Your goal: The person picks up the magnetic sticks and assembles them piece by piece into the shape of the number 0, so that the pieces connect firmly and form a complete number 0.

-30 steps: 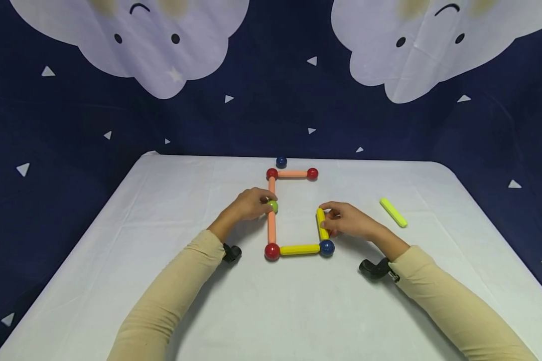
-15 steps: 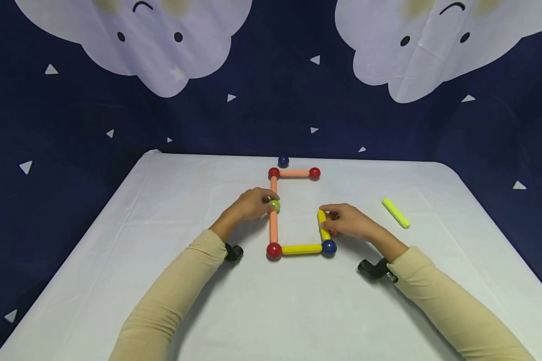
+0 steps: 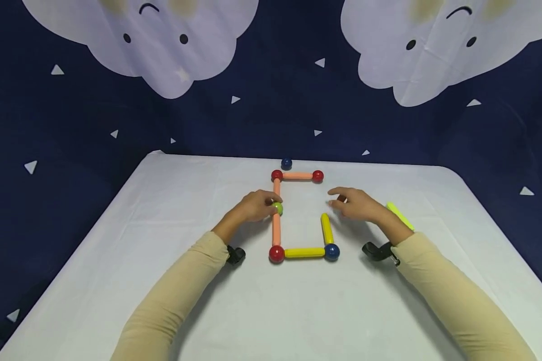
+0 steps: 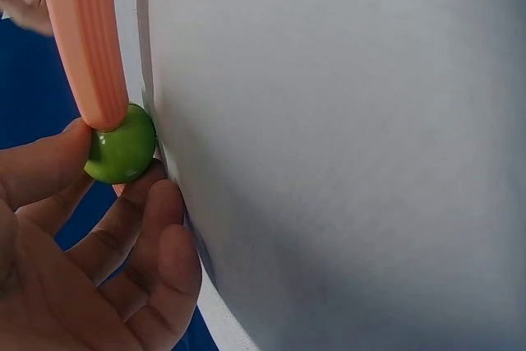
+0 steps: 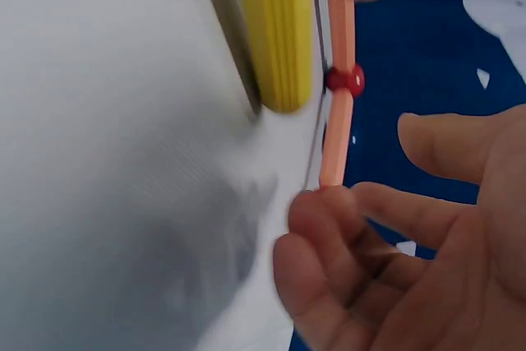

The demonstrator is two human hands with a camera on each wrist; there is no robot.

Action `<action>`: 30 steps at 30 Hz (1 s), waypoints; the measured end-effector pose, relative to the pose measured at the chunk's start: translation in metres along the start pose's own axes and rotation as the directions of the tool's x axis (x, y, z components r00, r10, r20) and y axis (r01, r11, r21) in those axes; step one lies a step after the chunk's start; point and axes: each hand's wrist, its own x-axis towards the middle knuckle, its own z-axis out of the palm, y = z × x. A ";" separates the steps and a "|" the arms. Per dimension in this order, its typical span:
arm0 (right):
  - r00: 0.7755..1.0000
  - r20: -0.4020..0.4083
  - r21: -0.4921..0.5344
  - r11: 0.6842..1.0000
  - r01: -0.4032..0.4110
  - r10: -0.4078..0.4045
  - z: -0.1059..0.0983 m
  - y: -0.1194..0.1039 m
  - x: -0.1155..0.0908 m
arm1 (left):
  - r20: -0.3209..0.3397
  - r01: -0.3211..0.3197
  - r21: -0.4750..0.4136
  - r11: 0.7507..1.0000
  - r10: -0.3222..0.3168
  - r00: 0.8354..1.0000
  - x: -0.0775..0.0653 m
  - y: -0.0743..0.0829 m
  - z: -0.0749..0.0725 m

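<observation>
My left hand [image 3: 256,205] pinches a green ball [image 4: 123,150] between thumb and fingers. Orange sticks join this ball to a red ball [image 3: 277,175] behind it and a red ball [image 3: 277,253] in front. A yellow stick [image 3: 304,252] links the front red ball to a blue ball [image 3: 331,251]. From the blue ball a second yellow stick [image 3: 327,228] points away, its far end free. My right hand [image 3: 357,204] hovers beyond that free end, thumb and fingers apart and holding nothing. In the right wrist view the yellow stick [image 5: 279,39] lies apart from the fingers.
An orange stick [image 3: 297,176] runs from the back red ball to another red ball [image 3: 317,176]. Behind them sits a loose blue ball [image 3: 286,164]. A bright yellow-green stick [image 3: 399,215] lies partly hidden behind my right forearm. A dark cloth backdrop [image 3: 271,120] hangs past the table's far edge.
My right hand has let go of the standing-apart yellow stick and moved away toward the back right. My left hand keeps its hold on the green ball. The view has shifted slightly.
</observation>
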 end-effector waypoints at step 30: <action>0.981 -0.190 -0.134 0.991 0.010 -0.036 0.000 -0.048 0.142 | -0.003 -0.020 0.009 1.000 0.020 1.000 0.002 -0.001 0.000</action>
